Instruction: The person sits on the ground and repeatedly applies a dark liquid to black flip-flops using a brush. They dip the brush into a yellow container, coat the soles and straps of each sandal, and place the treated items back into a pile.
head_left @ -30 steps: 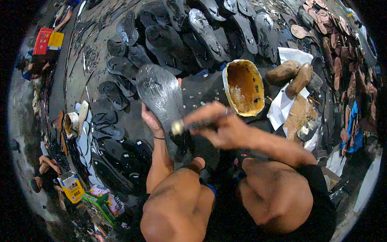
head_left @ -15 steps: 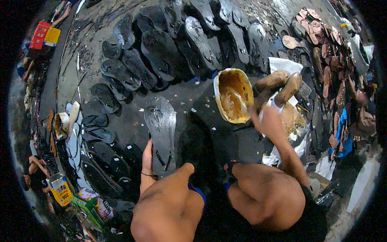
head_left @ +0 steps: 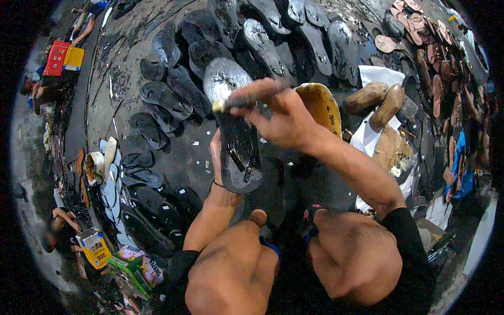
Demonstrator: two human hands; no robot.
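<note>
My left hand (head_left: pixel 216 152) is wrapped round the left side of a black sandal sole (head_left: pixel 239 149), raised with its heel end towards me. The sole's upper part is wet and shiny, and two short strap ends stick up near the heel. Most of the left fingers are hidden under it. My right hand (head_left: pixel 289 118) is closed on a dark-handled brush (head_left: pixel 252 95), blurred by motion. Its pale tip lies at the sole's left edge. Behind that hand stands a yellowish, amber-stained tub (head_left: pixel 317 105), partly covered.
Several black soles (head_left: pixel 262 47) lie in rows beyond my hands. To the right are two wooden shoe lasts (head_left: pixel 387 107), white paper (head_left: pixel 380 76) and many tan soles (head_left: pixel 415 26). Black sandals (head_left: pixel 149 207) and a yellow tin (head_left: pixel 94 249) are at left. Other people sit at the left edge.
My left hand has lifted the sole up and away from my knees. The right hand has come from the tub over to the sole, and the brush now shows in it.
</note>
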